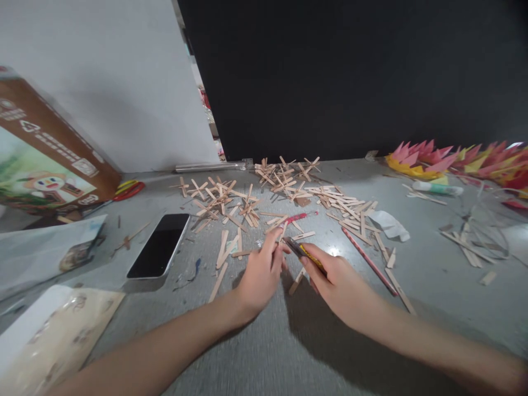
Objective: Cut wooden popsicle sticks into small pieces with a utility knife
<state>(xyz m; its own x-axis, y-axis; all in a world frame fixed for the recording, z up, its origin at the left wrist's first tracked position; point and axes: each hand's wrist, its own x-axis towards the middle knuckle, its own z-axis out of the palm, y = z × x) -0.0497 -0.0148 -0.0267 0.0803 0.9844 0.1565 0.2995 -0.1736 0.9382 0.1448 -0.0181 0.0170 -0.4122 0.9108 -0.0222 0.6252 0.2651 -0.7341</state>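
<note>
My right hand [336,280] is closed around a utility knife [307,254] with a yellow and black body, its front end pointing left toward my other hand. Between the closed fingers of my left hand [263,271] is a wooden craft stick [284,231], standing out past the fingertips. The knife's tip is close to that stick; I cannot tell whether they touch. Below the knife lies a short stick piece [297,281] on the grey table. A red pen [296,217] rests just beyond my hands.
Crossed stick bundles [218,198] and loose sticks [346,204] spread behind my hands. A phone [160,246] lies left, near a brown box [49,148] and scissors [128,190]. A striped pencil [367,259], glue stick [437,188] and pink-yellow paper crowns [424,159] are right.
</note>
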